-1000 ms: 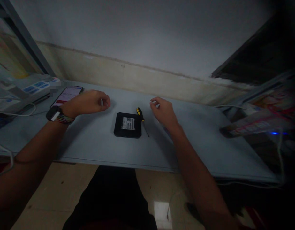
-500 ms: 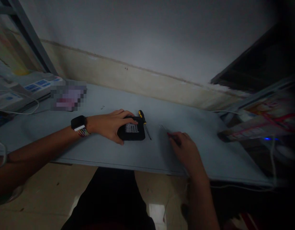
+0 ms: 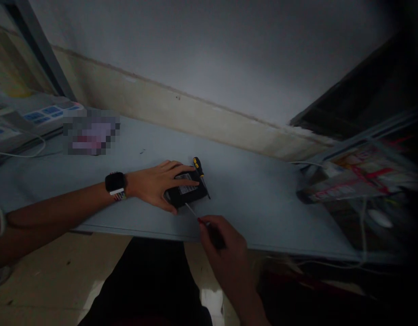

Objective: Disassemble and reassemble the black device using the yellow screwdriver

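My left hand (image 3: 156, 184) grips a small black box (image 3: 190, 195) with a pale printed label on its upper face, its thumb at the near side and its fingers across the top. A screwdriver (image 3: 192, 212) with a thin metal shaft and some red at the handle is held in my right hand (image 3: 225, 242). Its tip is at the near edge of the box; whether it goes in, I cannot tell. Most of its handle is hidden by my fingers. A black-and-yellow screwdriver (image 3: 197, 165) lies against the right side of the box.
Tiny dark bits (image 3: 143, 151) lie on the grey tabletop (image 3: 249, 190). A blurred-out flat item (image 3: 92, 133) and a white power strip (image 3: 49, 115) are at the left. Packages (image 3: 351, 181) and white cables stand at the right. Behind is a wall (image 3: 209, 108).
My right hand has moved left and nearer me, bringing the screwdriver tip to the box. The box has turned slightly, and my left fingers now reach further across it.
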